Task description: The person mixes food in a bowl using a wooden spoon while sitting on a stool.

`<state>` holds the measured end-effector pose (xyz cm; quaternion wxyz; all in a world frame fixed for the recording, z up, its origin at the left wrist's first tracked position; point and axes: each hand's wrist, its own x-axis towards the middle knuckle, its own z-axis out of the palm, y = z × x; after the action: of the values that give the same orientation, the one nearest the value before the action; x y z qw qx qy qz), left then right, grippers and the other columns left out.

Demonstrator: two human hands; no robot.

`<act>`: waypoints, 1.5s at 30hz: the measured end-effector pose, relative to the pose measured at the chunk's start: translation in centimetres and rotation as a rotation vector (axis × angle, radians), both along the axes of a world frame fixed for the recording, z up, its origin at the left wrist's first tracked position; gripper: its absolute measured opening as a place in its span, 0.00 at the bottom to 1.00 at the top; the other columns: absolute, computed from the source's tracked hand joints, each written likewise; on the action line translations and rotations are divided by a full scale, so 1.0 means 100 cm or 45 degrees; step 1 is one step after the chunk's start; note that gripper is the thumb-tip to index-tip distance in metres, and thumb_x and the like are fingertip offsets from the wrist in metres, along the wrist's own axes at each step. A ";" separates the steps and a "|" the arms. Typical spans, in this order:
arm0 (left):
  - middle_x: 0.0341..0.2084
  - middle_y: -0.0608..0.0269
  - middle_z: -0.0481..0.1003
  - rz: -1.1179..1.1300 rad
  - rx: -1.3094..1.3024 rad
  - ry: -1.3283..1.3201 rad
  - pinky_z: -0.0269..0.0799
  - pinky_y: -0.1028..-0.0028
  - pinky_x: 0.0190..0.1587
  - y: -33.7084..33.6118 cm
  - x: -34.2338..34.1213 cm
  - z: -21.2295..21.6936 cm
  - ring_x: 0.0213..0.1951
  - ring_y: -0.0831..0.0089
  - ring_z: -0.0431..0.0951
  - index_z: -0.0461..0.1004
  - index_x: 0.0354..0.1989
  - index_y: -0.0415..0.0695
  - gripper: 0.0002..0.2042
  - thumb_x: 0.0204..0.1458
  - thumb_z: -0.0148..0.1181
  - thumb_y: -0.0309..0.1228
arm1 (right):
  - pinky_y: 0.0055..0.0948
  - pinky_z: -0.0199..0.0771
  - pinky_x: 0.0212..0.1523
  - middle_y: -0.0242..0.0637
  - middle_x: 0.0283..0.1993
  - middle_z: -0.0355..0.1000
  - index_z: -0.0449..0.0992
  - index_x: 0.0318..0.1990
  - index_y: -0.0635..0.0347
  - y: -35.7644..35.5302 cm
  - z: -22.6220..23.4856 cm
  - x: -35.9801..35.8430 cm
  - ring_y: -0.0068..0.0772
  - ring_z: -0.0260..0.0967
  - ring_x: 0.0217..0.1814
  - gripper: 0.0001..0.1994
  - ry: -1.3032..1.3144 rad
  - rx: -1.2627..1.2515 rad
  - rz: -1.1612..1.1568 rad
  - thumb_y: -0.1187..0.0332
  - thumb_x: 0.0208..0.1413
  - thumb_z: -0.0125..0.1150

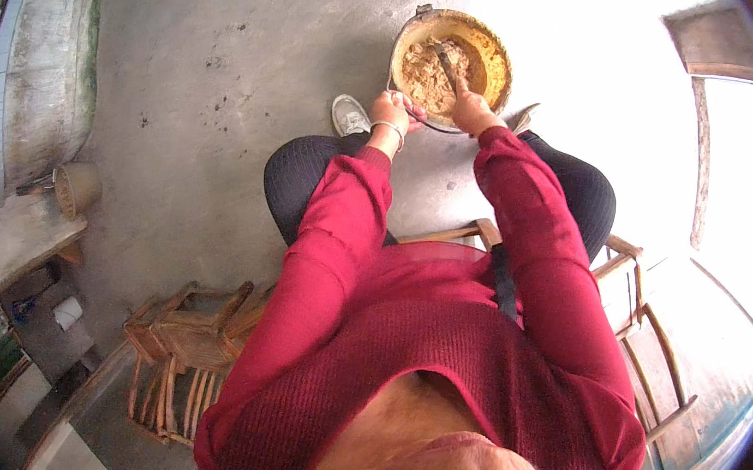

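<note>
A round bucket [499,59] with a yellowish, food-smeared inner wall stands on the floor between my feet. Pale brown, lumpy mash [424,75] lies in it. My right hand [472,111] is closed round a dark stirring tool [447,67], whose far end rests in the mash; the tool's exact kind is hard to make out. At the bucket's near left rim, my left hand [394,110] is closed on the bucket's thin curved handle [435,127]. A light bangle [391,127] circles my left wrist.
A wooden chair [189,334] stands behind on the left, and more wooden seat frames [638,302] are at the right. Along the left wall runs a worn pale counter [47,72] with a small pail [77,189] by it. My shoe [350,116] is close to the bucket.
</note>
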<state>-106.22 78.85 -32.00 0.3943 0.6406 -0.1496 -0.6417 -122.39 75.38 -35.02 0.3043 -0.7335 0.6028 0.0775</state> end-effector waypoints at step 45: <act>0.18 0.51 0.70 -0.036 -0.038 0.022 0.73 0.63 0.23 -0.007 -0.005 0.009 0.21 0.62 0.73 0.57 0.27 0.42 0.10 0.56 0.30 0.32 | 0.42 0.66 0.40 0.64 0.34 0.66 0.54 0.53 0.69 0.052 0.087 -0.036 0.57 0.66 0.38 0.23 -0.497 0.067 -0.387 0.69 0.48 0.43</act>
<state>-106.75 78.14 -31.09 0.3961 0.6269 -0.1648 -0.6503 -125.99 80.55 -26.33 0.4421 -0.6273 0.6338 -0.0965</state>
